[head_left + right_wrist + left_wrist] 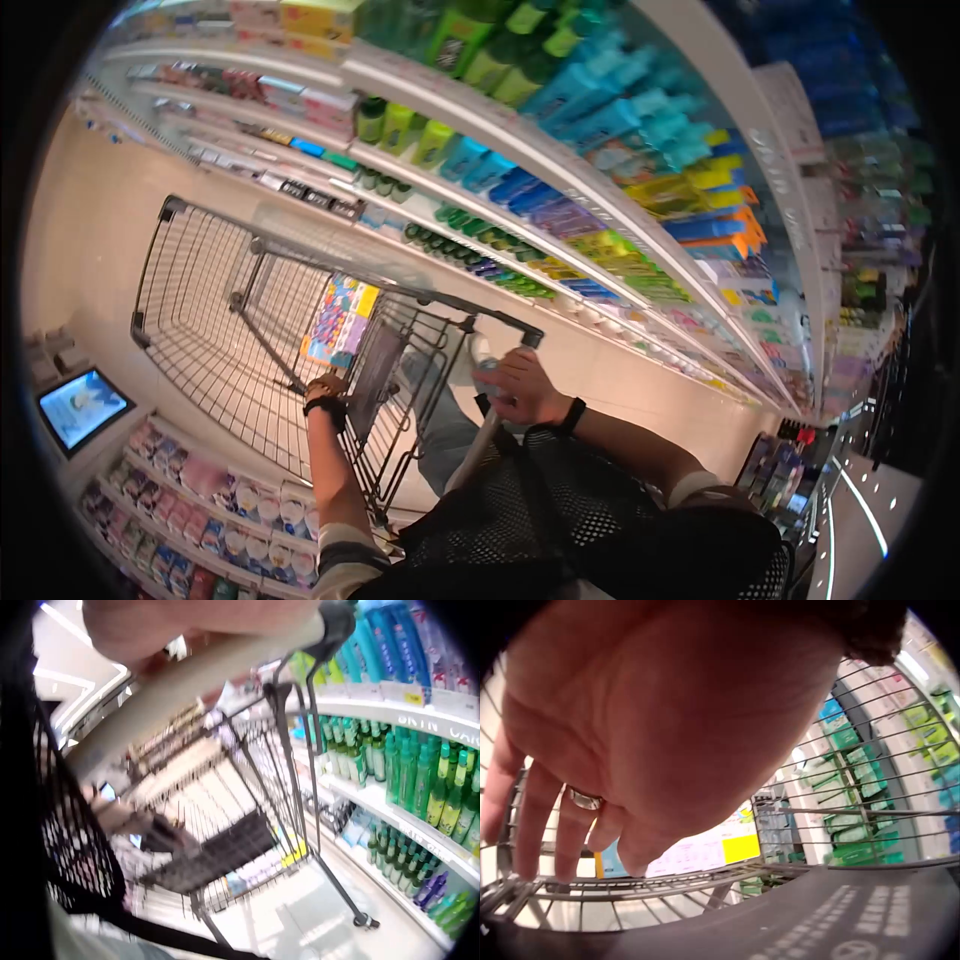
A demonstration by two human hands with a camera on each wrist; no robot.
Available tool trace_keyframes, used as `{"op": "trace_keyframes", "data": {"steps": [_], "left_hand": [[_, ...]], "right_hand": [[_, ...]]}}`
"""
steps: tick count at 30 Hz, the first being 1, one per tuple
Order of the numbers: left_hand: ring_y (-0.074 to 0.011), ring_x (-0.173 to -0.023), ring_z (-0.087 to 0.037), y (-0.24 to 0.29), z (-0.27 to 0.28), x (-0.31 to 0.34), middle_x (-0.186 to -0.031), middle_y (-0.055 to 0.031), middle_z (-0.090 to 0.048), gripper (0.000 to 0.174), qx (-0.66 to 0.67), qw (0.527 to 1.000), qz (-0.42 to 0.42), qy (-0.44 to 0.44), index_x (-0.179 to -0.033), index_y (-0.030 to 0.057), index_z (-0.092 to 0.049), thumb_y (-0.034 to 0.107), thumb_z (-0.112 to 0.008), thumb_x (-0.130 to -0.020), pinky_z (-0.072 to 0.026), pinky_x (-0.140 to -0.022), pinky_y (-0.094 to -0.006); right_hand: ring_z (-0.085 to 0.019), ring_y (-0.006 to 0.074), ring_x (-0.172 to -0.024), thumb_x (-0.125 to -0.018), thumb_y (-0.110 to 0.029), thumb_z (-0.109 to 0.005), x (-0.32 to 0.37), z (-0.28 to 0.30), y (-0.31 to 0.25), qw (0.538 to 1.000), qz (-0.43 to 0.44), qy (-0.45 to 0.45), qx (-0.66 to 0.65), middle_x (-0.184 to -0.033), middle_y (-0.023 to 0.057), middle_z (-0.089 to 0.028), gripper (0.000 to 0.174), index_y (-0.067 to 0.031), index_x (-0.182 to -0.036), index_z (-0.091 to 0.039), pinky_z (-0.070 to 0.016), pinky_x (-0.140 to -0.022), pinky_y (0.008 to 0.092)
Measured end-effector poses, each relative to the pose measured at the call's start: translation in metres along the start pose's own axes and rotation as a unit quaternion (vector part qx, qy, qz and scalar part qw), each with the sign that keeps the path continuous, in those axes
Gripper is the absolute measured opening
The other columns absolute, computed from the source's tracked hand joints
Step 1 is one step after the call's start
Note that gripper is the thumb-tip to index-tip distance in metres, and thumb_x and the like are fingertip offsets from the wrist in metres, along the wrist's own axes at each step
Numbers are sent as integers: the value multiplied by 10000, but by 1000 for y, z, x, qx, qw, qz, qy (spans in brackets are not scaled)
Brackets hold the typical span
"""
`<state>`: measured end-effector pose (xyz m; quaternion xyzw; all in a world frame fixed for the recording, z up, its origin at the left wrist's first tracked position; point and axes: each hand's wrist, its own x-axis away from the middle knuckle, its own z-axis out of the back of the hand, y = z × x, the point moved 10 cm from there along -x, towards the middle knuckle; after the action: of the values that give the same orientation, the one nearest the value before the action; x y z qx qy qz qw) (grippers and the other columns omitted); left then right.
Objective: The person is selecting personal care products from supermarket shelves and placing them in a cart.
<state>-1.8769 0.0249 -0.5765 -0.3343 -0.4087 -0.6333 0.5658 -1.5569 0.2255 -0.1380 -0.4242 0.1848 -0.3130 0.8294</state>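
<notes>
A grey wire shopping cart stands in front of me. My right hand grips its handle, fingers curled round the bar. My left hand reaches into the basket, close to the near edge of a colourful box with yellow and purple areas. In the left wrist view the left hand has its fingers extended and spread, a ring on one of them. Beyond those fingers, the box is partly hidden by the palm. A grey panel with pale lettering lies below the hand.
Shelves of green, blue and yellow bottles run along the cart's far side. A lower display of packaged goods and a lit screen stand at the lower left. A black mesh bag hangs at my front. Pale floor shows past the cart.
</notes>
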Motion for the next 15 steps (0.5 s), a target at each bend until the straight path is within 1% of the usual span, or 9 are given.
{"op": "trace_keyframes", "data": {"steps": [2, 3, 4, 6, 8, 9, 11, 14, 15], "left_hand": [[-319, -974, -719, 22, 85, 70, -1105, -131, -740, 271, 29, 996, -25, 78, -1134, 104, -729, 223, -680, -896, -601, -793, -387], [-326, -999, -711, 16, 104, 101, -1149, -136, -727, 277, 195, 976, 72, 66, -1154, 102, -722, 231, -654, -919, -586, -830, -402], [-333, -1023, -702, 13, 111, 123, -1193, -140, -715, 285, 356, 918, 163, 55, -1174, 99, -715, 239, -628, -942, -571, -867, -417], [-364, -1091, -679, 4, 109, 134, -1186, -207, -708, 425, 458, 862, 133, 172, -1335, 37, -621, 265, -587, -978, -536, -921, -414], [-370, -1105, -676, 31, 142, 168, -1170, -243, -703, 456, 478, 839, 115, 233, -1354, 10, -596, 272, -587, -981, -535, -926, -419], [-371, -1107, -678, 52, 160, 191, -1162, -249, -703, 450, 481, 834, 98, 251, -1348, 21, -604, 277, -594, -978, -536, -925, -429], [-377, -1089, -683, 91, 193, 225, -1160, -246, -704, 466, 401, 863, 96, 293, -1351, 49, -607, 308, -616, -964, -538, -920, -439], [-380, -1093, -679, 142, 236, 254, -1174, -235, -702, 483, 358, 881, 84, 299, -1355, 70, -606, 340, -632, -955, -538, -924, -442], [-370, -1103, -679, 154, 241, 252, -1181, -228, -702, 494, 361, 881, 74, 298, -1356, 65, -603, 348, -641, -952, -538, -932, -434]], "right_hand": [[-547, 361, -1214, -824, -48, -681, 12, 82, 1, 987, -53, 153, 4, -1247, 165, -607, 461, -44, -1279, -603, -424, -1049, 462], [-555, 366, -1187, -828, -20, -658, 28, 129, 0, 963, -31, 260, 72, -1227, 167, -617, 430, -41, -1255, -612, -445, -1014, 455], [-556, 374, -1174, -833, 0, -639, 44, 182, -10, 925, -27, 353, 135, -1227, 172, -618, 417, -42, -1247, -613, -423, -1025, 460], [-517, 360, -1178, -841, 4, -638, 82, 263, -10, 840, -34, 449, 305, -1243, 159, -612, 445, -54, -1281, -615, -351, -1046, 476], [-453, 352, -1238, -843, -45, -679, 102, 324, -9, 769, -45, 495, 403, -1341, 141, -563, 470, -71, -1308, -614, -326, -1052, 483], [-453, 352, -1238, -843, -45, -679, 100, 339, -14, 769, -41, 503, 392, -1341, 141, -563, 470, -71, -1308, -614, -326, -1052, 483], [-400, 353, -1299, -828, -141, -755, 102, 365, -31, 736, -58, 520, 430, -1409, 118, -510, 527, -92, -1332, -607, -307, -1063, 493], [-385, 357, -1324, -784, -234, -823, 91, 364, -16, 764, -39, 476, 433, -1416, 118, -492, 586, -107, -1314, -609, -306, -1066, 506], [-418, 355, -1319, -757, -208, -849, 95, 365, -10, 781, -23, 480, 398, -1339, 113, -553, 528, -119, -1228, -628, -304, -1067, 515]]}}
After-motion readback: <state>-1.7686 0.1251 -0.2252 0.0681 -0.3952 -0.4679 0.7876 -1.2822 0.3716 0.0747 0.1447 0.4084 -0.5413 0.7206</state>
